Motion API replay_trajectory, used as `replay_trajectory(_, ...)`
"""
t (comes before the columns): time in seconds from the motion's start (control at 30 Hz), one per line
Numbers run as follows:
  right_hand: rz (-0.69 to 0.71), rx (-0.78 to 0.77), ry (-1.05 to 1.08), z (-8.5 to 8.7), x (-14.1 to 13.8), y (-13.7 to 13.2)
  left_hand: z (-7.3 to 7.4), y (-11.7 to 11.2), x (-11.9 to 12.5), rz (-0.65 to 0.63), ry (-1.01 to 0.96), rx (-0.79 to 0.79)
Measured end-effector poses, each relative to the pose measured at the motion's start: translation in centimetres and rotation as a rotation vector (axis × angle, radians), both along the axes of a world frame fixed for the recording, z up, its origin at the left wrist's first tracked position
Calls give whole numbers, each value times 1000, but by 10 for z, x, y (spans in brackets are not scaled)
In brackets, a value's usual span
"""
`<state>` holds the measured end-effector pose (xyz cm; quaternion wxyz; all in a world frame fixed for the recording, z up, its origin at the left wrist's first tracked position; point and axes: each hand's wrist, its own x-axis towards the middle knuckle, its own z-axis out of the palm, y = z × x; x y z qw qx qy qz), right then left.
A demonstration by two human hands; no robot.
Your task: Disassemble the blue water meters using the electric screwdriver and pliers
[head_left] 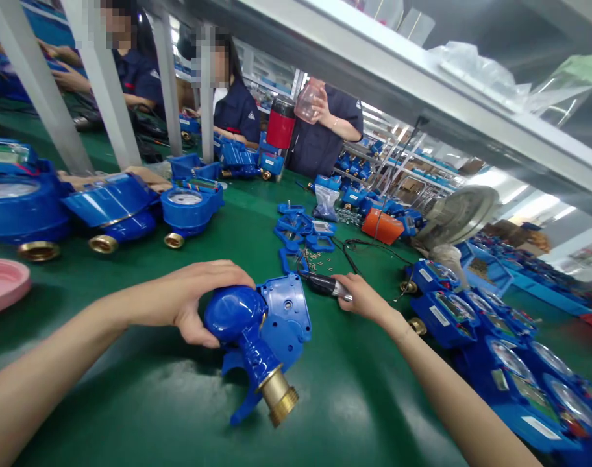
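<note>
My left hand grips a blue water meter by its rounded body, thumb on the near side and fingers over the top. The meter lies tipped, with its threaded brass fitting pointing toward me and its flat blue housing to the right. My right hand is closed around an electric screwdriver, black toward the front and silver at the back. Its tip reaches left, close above the housing's far edge and near small loose screws. Whether the tip touches anything is unclear.
Blue plastic covers lie beyond the screws. Several meters stand at left, and more meters line the right. A pink lid sits far left. A fan and orange box stand behind. Co-workers are across the table.
</note>
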<state>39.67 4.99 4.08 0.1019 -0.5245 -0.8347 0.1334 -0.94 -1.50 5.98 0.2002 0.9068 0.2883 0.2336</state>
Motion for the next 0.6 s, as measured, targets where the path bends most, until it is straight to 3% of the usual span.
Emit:
replay_trajectory(0.1,-2,-26,28,-1,-4,12,-5,4,-2,-53,10,-74)
replay_trajectory(0.2,-74,10,150,20,3,18,-11,7,-2,-55,-24,-47)
replay_trajectory(0.4,-108,58,650,99,2,15,-14,8,1,-39,-74,-8)
replay_trajectory(0.5,-45,97,934,137,-26,8,-13,6,2,-36,-80,2)
replay_trajectory(0.57,65,63,1345,158,-54,0,-12,5,4,-43,-67,3)
replay_trajectory(0.6,122,54,1429,167,-69,-5,-11,5,5,-43,-59,2)
